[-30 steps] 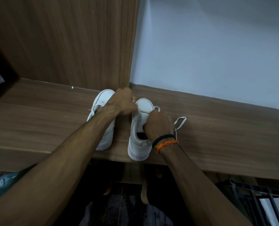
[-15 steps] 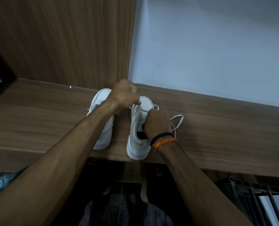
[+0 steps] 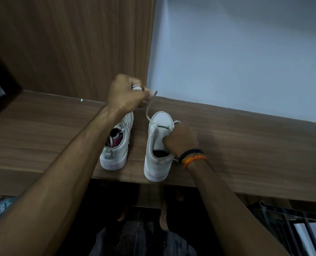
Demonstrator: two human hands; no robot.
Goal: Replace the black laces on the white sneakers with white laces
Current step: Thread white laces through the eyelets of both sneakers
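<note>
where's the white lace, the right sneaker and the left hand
white lace [image 3: 149, 108], head view, taut stretch below the fist
right sneaker [image 3: 160, 118], head view, toe cap
left hand [image 3: 124, 95], head view, back of the fist

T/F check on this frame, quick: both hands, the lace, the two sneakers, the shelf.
1. The left hand holds a white lace raised above the right sneaker. True.
2. The right hand rests flat on the wooden shelf. False: it grips the right sneaker at the tongue.
3. Both sneakers stand with toes toward the wall. True; the left sneaker sits beside the right one.
4. The right sneaker is fully laced in black. False: only a white lace shows, at the lowest eyelets.
5. The right wrist is bare. False: it wears black and orange bands.
</note>
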